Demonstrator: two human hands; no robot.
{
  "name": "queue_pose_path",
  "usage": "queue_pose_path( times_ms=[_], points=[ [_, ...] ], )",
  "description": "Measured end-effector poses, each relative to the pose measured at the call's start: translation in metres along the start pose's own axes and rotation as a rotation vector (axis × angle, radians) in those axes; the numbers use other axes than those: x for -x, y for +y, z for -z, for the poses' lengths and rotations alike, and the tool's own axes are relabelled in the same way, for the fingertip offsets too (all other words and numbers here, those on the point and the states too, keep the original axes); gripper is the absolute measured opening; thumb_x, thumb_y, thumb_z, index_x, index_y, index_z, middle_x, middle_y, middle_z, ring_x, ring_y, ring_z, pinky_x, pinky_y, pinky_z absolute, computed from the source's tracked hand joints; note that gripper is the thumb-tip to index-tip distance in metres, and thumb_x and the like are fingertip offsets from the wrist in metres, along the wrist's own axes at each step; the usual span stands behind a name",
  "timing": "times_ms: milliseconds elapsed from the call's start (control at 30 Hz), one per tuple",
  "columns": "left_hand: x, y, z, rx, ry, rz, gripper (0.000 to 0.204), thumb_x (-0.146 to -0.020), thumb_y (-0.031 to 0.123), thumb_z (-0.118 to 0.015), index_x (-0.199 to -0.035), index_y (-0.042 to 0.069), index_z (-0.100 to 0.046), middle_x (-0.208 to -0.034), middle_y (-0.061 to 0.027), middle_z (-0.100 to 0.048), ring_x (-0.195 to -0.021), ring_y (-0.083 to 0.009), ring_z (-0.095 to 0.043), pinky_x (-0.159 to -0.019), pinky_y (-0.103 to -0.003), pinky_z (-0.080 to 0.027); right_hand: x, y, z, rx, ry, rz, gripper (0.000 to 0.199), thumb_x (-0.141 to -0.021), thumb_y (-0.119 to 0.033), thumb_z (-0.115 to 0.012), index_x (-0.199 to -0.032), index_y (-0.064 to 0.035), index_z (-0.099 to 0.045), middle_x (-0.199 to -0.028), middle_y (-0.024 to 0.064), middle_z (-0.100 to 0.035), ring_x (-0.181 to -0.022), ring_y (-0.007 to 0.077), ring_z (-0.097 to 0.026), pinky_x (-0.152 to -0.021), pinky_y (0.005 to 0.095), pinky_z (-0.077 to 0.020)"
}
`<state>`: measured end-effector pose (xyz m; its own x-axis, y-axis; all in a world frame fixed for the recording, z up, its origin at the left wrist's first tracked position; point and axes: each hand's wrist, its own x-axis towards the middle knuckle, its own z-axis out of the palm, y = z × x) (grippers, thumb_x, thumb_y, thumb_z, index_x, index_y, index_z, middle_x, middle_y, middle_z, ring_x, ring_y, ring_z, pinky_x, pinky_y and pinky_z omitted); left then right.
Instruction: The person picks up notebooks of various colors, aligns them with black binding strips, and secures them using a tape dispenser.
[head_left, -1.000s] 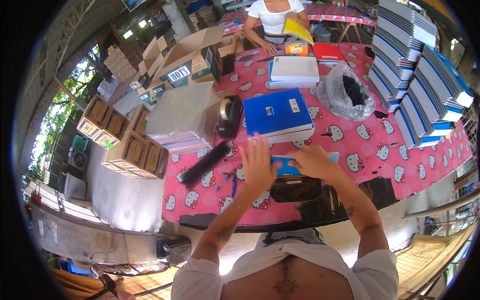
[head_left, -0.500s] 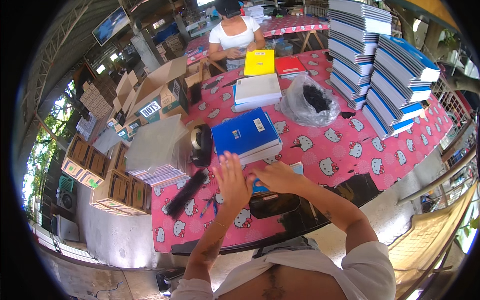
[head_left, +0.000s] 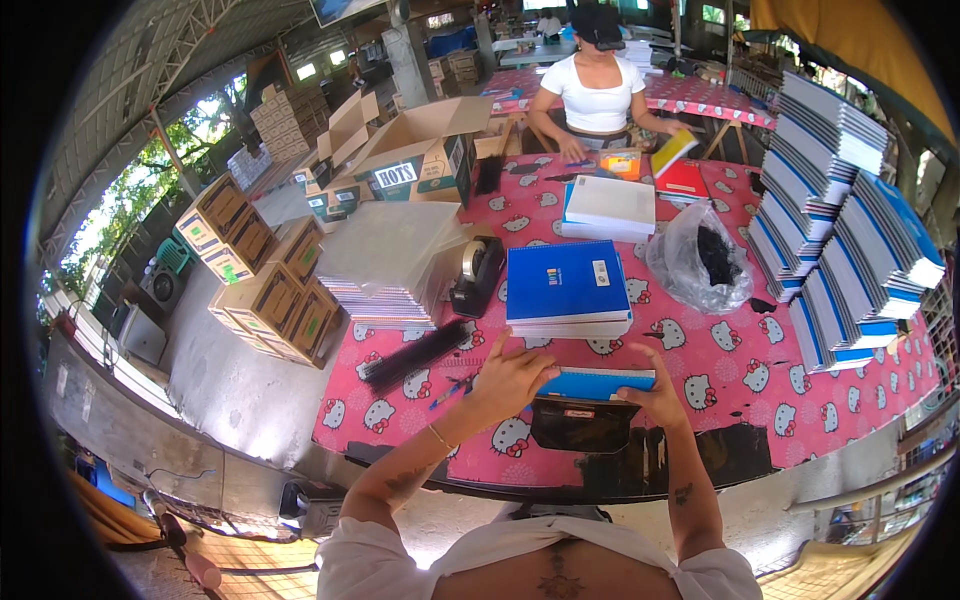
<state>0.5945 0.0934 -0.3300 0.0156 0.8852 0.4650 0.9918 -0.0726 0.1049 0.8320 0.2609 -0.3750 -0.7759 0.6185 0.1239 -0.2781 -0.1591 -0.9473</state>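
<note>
A blue spiral notebook [head_left: 602, 383] stands edge-on over a black box-like device [head_left: 578, 428] with a small red label, close to the table's near edge. My right hand [head_left: 657, 392] grips the notebook's right end, thumb in front. At the left end, my left hand [head_left: 508, 382] has its bent fingers at the notebook's corner while the index finger points up; what lies under the fingertips is partly hidden. Just beyond lies a stack of blue-covered notebooks [head_left: 565, 278]. Left of my left hand are a bundle of black bristle-like strands [head_left: 415, 357] and some pens [head_left: 450, 394].
A tape dispenser [head_left: 477, 277] stands beside a tall stack of clear sheets and paper [head_left: 385, 262]. Piled notebooks [head_left: 820, 200] rise at the right, near a plastic bag [head_left: 700, 262] with black contents. A co-worker [head_left: 600, 95] stands across the pink table, holding a yellow notebook [head_left: 673, 152].
My view has swung left and up. My hands have moved apart, the right now at the notebook's right end. The co-worker has lifted the yellow notebook off to the right.
</note>
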Motion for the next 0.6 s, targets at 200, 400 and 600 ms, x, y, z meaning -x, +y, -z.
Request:
queue_pose_path(
  times_ms=[200, 400, 600],
  points=[
    [-0.014, 0.000, -0.009, -0.113, -0.003, -0.026, 0.052, -0.094, 0.042, -0.062, -0.130, 0.005, -0.056, -0.129, -0.0147, -0.060, -0.126, -0.0315, -0.053, -0.114, -0.061, -0.024, -0.003, 0.030, 0.026, 0.250, -0.094, -0.068, 0.024, -0.089, -0.010, -0.074, -0.112, -0.0017, -0.071, -0.095, 0.0006, -0.069, -0.087, 0.0088, -0.061, -0.079, 0.0258, -0.0508],
    [0.032, 0.042, -0.074, -0.102, -0.198, 0.147, 0.091, -0.088, 0.053, -0.062, -0.146, -0.010, -0.033, -0.152, -0.0344, -0.029, -0.143, -0.0519, -0.025, -0.115, -0.067, -0.016, -0.001, 0.013, 0.011, 0.429, -0.032, -0.115, 0.031, -0.090, -0.014, -0.074, -0.117, 0.0016, -0.069, -0.090, -0.0013, -0.068, -0.082, 0.0078, -0.059, -0.073, 0.0265, -0.0507],
    [-0.006, 0.018, -0.070, -0.138, -0.057, 0.009, 0.084, -0.094, 0.054, -0.051, -0.146, -0.010, -0.034, -0.152, -0.0344, -0.030, -0.145, -0.0498, -0.025, -0.114, -0.070, -0.014, -0.004, 0.032, 0.030, 0.393, -0.049, -0.172, 0.032, -0.090, -0.014, -0.073, -0.119, -0.0012, -0.069, -0.091, -0.0008, -0.070, -0.077, 0.0053, -0.060, -0.065, 0.0238, -0.0517]
  ],
)
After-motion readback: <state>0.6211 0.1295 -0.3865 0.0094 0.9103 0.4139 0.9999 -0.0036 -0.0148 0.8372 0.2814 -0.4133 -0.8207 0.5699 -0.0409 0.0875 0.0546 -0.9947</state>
